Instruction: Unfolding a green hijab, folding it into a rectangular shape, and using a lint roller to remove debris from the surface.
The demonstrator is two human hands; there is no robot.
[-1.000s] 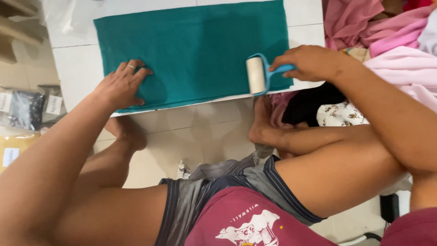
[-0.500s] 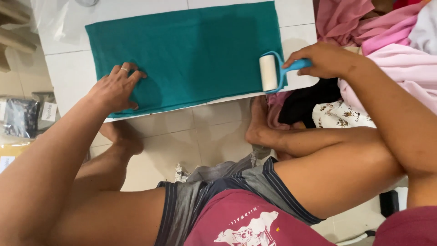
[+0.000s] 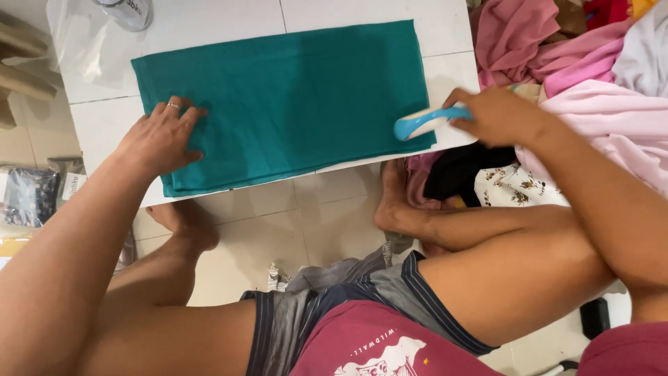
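Floor [image 3: 334, 223] of pale square tiles with thin grout lines fills the lower middle of the view. A low white board [image 3: 445, 28] lies on it, its near edge running slightly upward from left to right. A folded teal cloth [image 3: 299, 97] lies flat on the board and covers most of its width; the layered fold edges show along the near side and the near left corner.

The left hand [image 3: 161, 136] rests palm down on the near left part of the teal cloth, fingers slightly spread and flat against the fabric, with a ring on one finger.

The right hand [image 3: 495, 115] is closed around the blue handle of a lint roller [image 3: 424, 122]. The handle points left, and its rounded end lies over the right edge of the cloth, near the near right corner. The roller drum is hidden by the handle and hand.

A clear plastic bag [image 3: 83, 49] and the base of a clear container [image 3: 129, 10] lie at the far left of the board. A heap of pink and white clothes [image 3: 591, 69] is just beside the board on the right. A black garment [image 3: 459, 174] and a floral one [image 3: 508, 188] lie below it. Packets [image 3: 28, 195] lie on the floor at the left edge.
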